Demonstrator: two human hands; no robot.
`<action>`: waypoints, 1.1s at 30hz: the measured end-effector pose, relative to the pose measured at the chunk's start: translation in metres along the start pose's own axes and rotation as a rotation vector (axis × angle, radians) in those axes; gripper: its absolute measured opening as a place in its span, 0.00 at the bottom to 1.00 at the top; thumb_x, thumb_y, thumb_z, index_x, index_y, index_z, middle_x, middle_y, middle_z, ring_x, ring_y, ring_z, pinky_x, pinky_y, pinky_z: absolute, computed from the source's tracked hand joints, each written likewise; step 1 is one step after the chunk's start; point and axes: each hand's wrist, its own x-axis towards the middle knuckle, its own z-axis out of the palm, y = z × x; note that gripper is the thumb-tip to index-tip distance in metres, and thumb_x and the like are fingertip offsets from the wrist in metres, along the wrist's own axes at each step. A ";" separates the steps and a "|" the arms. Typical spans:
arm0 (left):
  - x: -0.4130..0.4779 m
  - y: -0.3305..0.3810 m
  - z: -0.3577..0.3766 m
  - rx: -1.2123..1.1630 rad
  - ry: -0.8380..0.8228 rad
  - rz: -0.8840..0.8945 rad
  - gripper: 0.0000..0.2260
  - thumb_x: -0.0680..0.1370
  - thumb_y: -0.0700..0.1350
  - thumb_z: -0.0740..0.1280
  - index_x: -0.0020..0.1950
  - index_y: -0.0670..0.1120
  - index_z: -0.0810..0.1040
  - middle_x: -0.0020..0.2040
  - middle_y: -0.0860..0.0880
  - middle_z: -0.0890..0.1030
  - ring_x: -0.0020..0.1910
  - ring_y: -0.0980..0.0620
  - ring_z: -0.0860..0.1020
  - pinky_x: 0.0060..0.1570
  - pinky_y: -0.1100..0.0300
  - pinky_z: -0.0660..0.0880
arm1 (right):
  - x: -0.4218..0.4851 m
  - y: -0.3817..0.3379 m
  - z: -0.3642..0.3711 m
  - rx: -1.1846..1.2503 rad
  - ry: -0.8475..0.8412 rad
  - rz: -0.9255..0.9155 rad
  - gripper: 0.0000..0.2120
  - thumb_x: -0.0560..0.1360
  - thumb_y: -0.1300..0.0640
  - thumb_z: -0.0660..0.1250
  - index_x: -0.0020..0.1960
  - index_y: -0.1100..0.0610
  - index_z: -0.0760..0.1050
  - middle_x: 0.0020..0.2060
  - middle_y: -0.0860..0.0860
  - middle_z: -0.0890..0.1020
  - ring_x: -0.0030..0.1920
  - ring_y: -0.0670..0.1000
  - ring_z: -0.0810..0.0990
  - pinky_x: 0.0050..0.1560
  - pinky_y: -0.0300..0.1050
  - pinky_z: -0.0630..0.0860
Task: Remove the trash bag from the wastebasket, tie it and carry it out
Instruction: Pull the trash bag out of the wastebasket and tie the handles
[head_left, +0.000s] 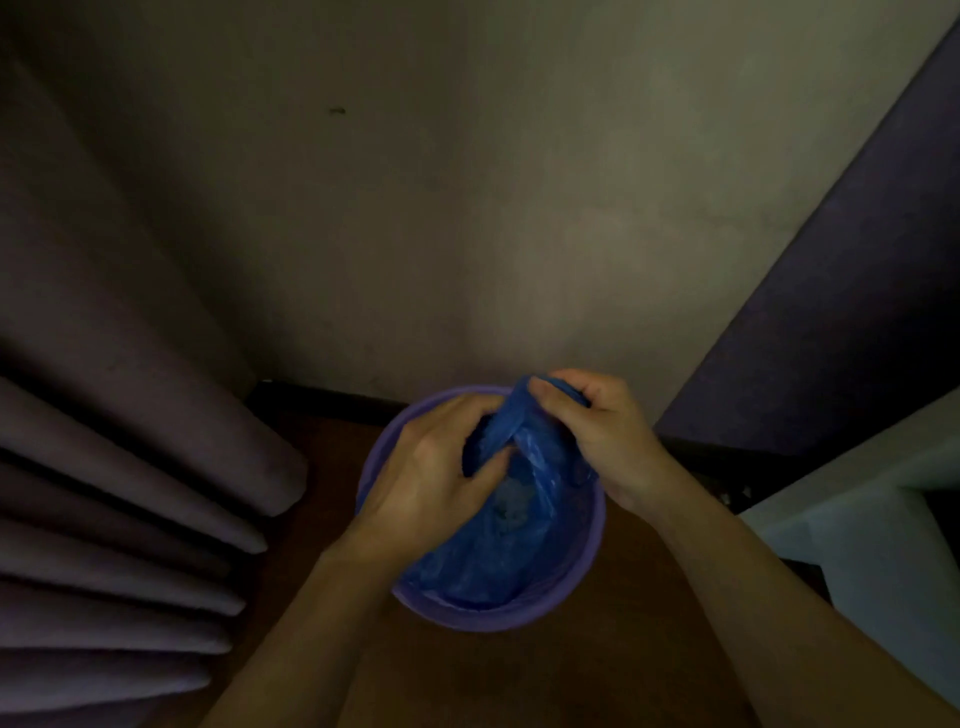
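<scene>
A round purple wastebasket (524, 616) stands on the wooden floor against the wall. A blue trash bag (498, 566) lines it, with pale trash dimly visible at the bottom. My left hand (434, 467) grips gathered bag plastic at the left side of the opening. At the far right rim, my right hand (597, 421) pinches a bunched strip of the bag's top edge. The two bunches meet between my hands above the basket. The far rim of the basket is hidden behind my hands.
Heavy curtain folds (130, 467) hang to the floor at the left. A dark panel (831, 312) leans along the right, with a pale piece of furniture (883, 545) below it. A plain wall (415, 208) and dark baseboard (322, 397) lie behind the basket.
</scene>
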 end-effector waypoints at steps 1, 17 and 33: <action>-0.001 -0.001 -0.002 -0.031 -0.010 -0.031 0.19 0.76 0.41 0.71 0.66 0.47 0.74 0.53 0.54 0.81 0.52 0.60 0.79 0.52 0.63 0.77 | 0.001 0.000 0.002 0.012 -0.001 0.030 0.09 0.79 0.59 0.67 0.47 0.64 0.82 0.40 0.58 0.84 0.39 0.52 0.83 0.40 0.43 0.80; 0.003 -0.009 -0.003 -0.015 -0.129 -0.090 0.02 0.80 0.42 0.66 0.50 0.48 0.77 0.47 0.54 0.77 0.47 0.58 0.76 0.48 0.63 0.72 | 0.000 0.005 0.002 -0.149 -0.252 0.293 0.10 0.77 0.57 0.67 0.40 0.55 0.83 0.40 0.54 0.85 0.44 0.53 0.84 0.50 0.53 0.78; 0.008 0.005 0.000 -1.012 -0.216 -1.007 0.13 0.76 0.52 0.69 0.51 0.44 0.85 0.46 0.45 0.86 0.40 0.50 0.83 0.34 0.62 0.74 | -0.003 0.013 -0.005 -0.502 -0.232 -0.051 0.10 0.81 0.53 0.64 0.50 0.60 0.78 0.46 0.50 0.77 0.48 0.48 0.78 0.51 0.45 0.73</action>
